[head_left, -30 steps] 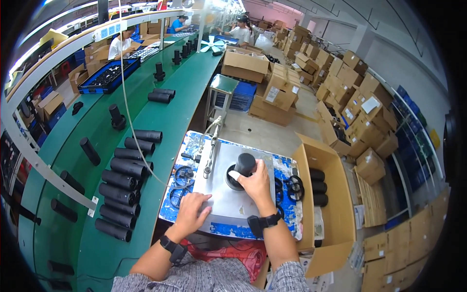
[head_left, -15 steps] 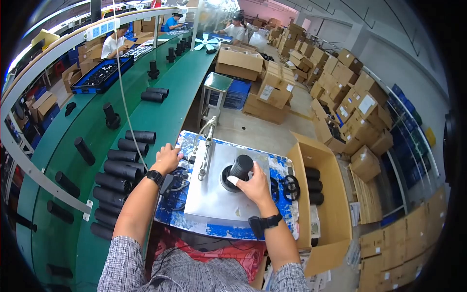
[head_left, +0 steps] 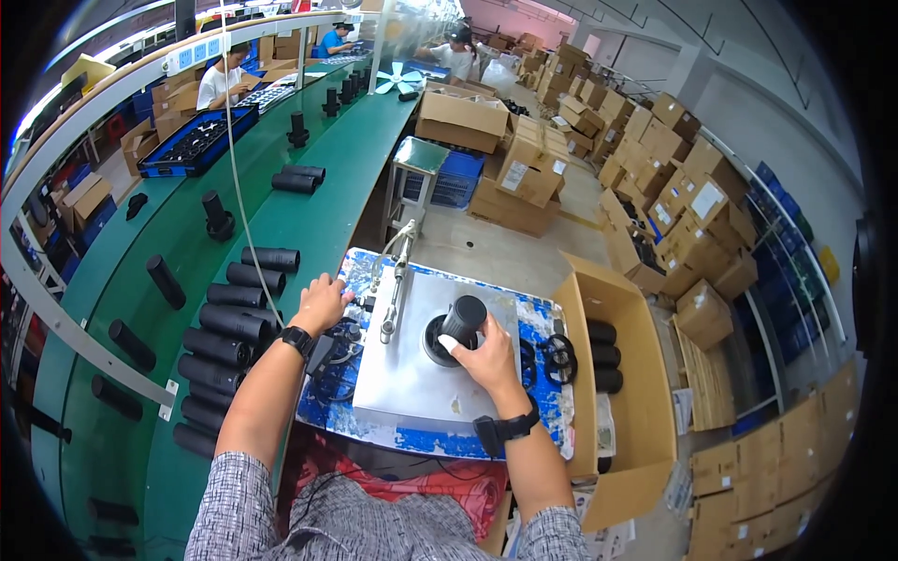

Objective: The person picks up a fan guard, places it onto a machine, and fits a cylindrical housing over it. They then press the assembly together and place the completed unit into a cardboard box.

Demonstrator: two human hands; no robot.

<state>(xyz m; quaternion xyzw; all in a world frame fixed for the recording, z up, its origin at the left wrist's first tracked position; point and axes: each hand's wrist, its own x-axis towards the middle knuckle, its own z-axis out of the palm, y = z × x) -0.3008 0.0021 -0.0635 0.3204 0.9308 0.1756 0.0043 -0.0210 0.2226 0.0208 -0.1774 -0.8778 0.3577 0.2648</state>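
My right hand (head_left: pixel 490 357) is wrapped around a black ribbed cylinder (head_left: pixel 465 317), its thumb tip covered in white. The cylinder stands slightly tilted in a round black fitting (head_left: pixel 436 342) on a silver metal plate (head_left: pixel 402 379). At the plate's left side my left hand (head_left: pixel 322 303) has its fingers curled at the edge of the worktop, beside a small black fitting; what they hold, if anything, is hidden. Between the hands a metal air cylinder with a lever (head_left: pixel 398 290) is mounted on the plate. Black wheel-shaped parts (head_left: pixel 559 359) lie right of the plate.
Left of me several black tubes (head_left: pixel 218 348) lie in a row by a green conveyor belt (head_left: pixel 103 290) carrying more black parts. An open cardboard box (head_left: pixel 645 411) with black tubes stands at my right. Beyond are a metal stool (head_left: pixel 420 155) and stacked cartons (head_left: pixel 687 196).
The black parts on the green belt have moved a little farther away from me. Both hands have kept almost the same place, the right one still on the ribbed cylinder.
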